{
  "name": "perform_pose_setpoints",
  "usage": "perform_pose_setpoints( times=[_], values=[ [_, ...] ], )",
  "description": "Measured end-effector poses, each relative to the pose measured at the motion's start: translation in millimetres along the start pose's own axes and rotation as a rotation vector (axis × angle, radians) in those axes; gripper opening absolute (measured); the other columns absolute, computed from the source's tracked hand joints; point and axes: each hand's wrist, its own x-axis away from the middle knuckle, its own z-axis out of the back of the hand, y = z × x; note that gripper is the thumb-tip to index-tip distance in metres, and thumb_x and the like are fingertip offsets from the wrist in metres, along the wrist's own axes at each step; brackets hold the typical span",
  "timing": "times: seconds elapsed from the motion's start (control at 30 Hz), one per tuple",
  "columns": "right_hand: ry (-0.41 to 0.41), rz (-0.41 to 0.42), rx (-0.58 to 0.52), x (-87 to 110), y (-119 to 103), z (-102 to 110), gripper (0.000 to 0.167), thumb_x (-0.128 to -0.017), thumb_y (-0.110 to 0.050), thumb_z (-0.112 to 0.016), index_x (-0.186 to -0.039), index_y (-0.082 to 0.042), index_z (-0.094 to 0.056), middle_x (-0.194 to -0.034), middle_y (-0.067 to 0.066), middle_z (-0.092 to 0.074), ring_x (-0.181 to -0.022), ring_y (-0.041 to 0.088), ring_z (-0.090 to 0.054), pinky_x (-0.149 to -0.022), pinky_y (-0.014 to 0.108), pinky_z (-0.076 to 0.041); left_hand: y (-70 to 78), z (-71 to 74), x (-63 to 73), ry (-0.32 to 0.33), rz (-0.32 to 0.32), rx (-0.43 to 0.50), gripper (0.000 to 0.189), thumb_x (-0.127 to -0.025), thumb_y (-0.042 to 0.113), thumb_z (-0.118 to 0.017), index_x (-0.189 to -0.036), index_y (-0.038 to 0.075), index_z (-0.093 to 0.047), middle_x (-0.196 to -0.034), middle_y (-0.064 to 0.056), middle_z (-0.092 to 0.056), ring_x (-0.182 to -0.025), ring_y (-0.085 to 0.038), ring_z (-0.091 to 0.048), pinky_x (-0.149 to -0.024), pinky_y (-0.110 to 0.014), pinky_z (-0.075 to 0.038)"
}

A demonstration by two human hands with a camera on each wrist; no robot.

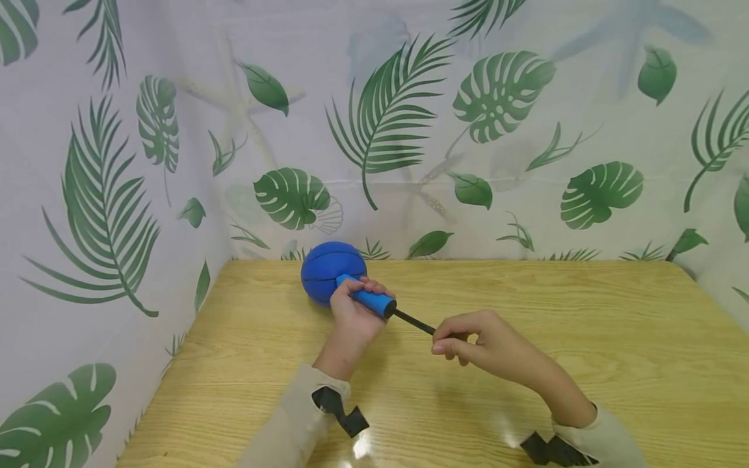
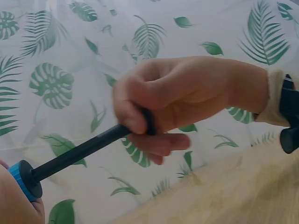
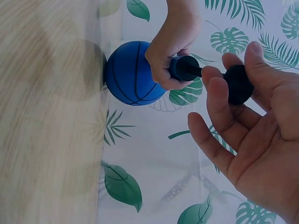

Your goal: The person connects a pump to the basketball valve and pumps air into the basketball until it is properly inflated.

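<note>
2 pale sleeves (image 1: pixel 283 422) | 1 right hand (image 1: pixel 491 344), thumb and fingers pinching the black handle (image 3: pixel 239 84) of 1 pump (image 1: pixel 374 301), 1 rod (image 1: pixel 414 321) exposed | 1 left hand (image 1: pixel 358 318) wrapped round its blue barrel | 1 blue ball (image 1: pixel 330 266) on 1 wooden table (image 1: pixel 585 312), at the barrel's far end | leaf-printed backdrop (image 1: pixel 404 130)

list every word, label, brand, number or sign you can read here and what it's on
None that can be read.
Blue ball: black seam lines, no legible lettering.
Blue pump: no legible marking.
Backdrop: printed leaves and sea shapes, no words.
</note>
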Motion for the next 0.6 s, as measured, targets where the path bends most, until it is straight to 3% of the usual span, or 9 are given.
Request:
perform_pose_setpoints(
  times=[0.27, 0.6],
  values=[
    [0.010, 0.032, 0.040, -4.4, 9, -2, 0.010, -0.097, -0.022, -0.068, -0.092, -0.016, -0.074, -0.075, -0.009, -0.067, -0.061, 0.009, -0.060, -0.056, 0.026, -0.054, -24.9, 6.4, 3.5, -0.017, 0.005, -0.076, 0.016, -0.092, 0.009, -0.036, -0.079, 0.015, -0.043, -0.064, 0.005, -0.049, -0.058, -0.011, -0.048, -0.068, -0.025, -0.041],
    [0.016, -0.008, 0.074, -8.3, 19, -12, 0.013, -0.097, -0.025, -0.068, -0.091, -0.016, -0.074, -0.075, -0.001, -0.070, -0.060, 0.005, -0.058, -0.057, 0.025, -0.052, -46.7, 14.6, 5.1, 0.027, 0.035, -0.102, 0.010, -0.090, 0.008, -0.040, -0.083, 0.014, -0.044, -0.064, 0.004, -0.049, -0.060, -0.011, -0.049, -0.072, -0.026, -0.040]
  ],
)
